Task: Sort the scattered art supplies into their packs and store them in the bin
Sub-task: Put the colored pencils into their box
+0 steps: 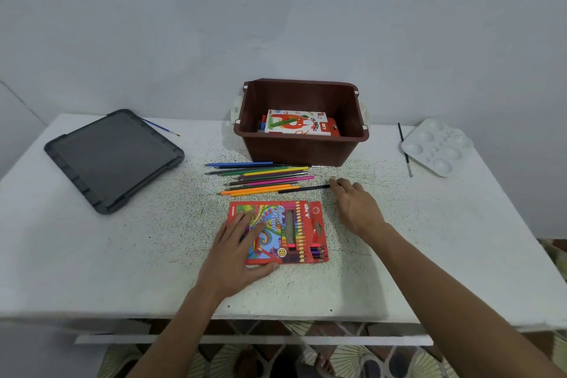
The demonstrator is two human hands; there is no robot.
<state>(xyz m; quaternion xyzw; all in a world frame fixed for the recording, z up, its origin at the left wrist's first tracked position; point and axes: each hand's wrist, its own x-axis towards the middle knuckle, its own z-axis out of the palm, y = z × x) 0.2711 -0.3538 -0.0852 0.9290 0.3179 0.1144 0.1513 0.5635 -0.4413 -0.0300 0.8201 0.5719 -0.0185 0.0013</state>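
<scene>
My left hand (242,250) lies flat and open on the red colour pencil pack (280,232), pressing it to the table (92,270). My right hand (356,205) reaches forward, fingertips pinching the end of a black pencil (303,189) beside the loose coloured pencils (260,178). Behind them, the brown bin (299,144) holds an oil pastels box (297,123). Bare tabletop lies near the front edge.
</scene>
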